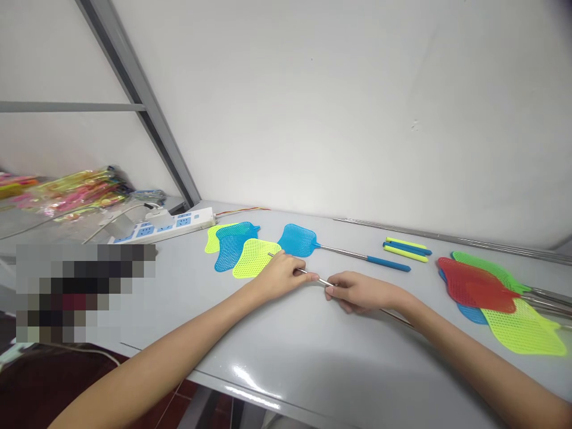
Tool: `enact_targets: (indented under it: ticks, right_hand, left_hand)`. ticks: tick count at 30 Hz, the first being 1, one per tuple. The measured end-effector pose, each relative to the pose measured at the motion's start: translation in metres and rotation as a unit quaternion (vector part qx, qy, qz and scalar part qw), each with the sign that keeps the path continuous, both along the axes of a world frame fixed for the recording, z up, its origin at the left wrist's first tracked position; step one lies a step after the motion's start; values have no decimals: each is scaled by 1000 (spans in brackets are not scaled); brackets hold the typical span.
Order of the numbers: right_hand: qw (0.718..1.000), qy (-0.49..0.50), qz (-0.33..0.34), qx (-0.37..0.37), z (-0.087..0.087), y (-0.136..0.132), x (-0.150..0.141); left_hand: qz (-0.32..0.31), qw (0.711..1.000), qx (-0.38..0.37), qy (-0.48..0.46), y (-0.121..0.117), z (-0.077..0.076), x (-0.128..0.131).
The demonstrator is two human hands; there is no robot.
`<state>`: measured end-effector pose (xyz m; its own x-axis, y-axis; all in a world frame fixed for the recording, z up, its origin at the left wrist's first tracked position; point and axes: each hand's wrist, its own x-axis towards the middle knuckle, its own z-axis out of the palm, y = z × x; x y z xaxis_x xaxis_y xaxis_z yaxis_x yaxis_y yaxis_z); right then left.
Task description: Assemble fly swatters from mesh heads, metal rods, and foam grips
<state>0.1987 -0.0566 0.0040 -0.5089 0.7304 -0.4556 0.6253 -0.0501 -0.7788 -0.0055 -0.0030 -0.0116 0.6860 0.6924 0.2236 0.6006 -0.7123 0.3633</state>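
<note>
Two hands close on a thin steel rod among fly swatters

A person's left hand (279, 275) is closed narrowly around a thin steel rod (309, 274), with the rod's tip poking out past the fingers. The right hand (357, 292) holds the same rod farther along, and its far end runs out past the right wrist. Both hands are just above a grey table (286, 369). Just ahead of the left hand lie a yellow-green swatter head (255, 257) and a blue swatter head (230, 250), overlapping other loose heads. Nearby is a blue swatter (297, 240) with a steel handle and a blue grip. Yellow and blue grips (406, 250) lie beyond the right hand, and a red swatter (476, 286) tops a heap at the right. Farther left sits a white power strip (163, 227) with blue sockets, its markings too small to read
</note>
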Motion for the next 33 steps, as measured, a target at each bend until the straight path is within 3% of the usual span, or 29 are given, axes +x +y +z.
enact_targets:
  ticks: [33]
  right_hand:
    - [1000,6,-15,17,-8,1,1]
  left_hand:
    - [3,999,-32,-6,-1,2,0]
